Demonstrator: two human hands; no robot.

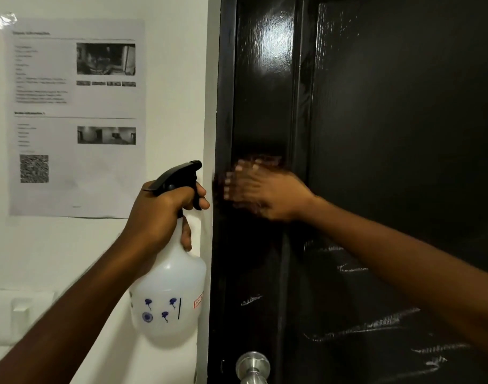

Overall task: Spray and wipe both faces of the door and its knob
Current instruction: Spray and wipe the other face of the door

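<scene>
A glossy black door (389, 112) fills the right half of the view, with wet streaks across its lower panel. Its silver knob (253, 365) shows at the bottom edge. My left hand (159, 214) grips the neck of a translucent white spray bottle (169, 295) with a black trigger head, one finger curled over the trigger and the nozzle pointing right toward the door edge. My right hand (265, 189) is motion-blurred and lies flat against the door's left stile, fingers spread. A dark blurred patch under the fingertips may be a cloth; I cannot tell.
A white wall (170, 79) lies left of the door, with a narrow white frame strip (209, 128) between them. A printed notice (76, 117) with photos and a QR code is taped to the wall. A white light switch (21, 314) sits at the lower left.
</scene>
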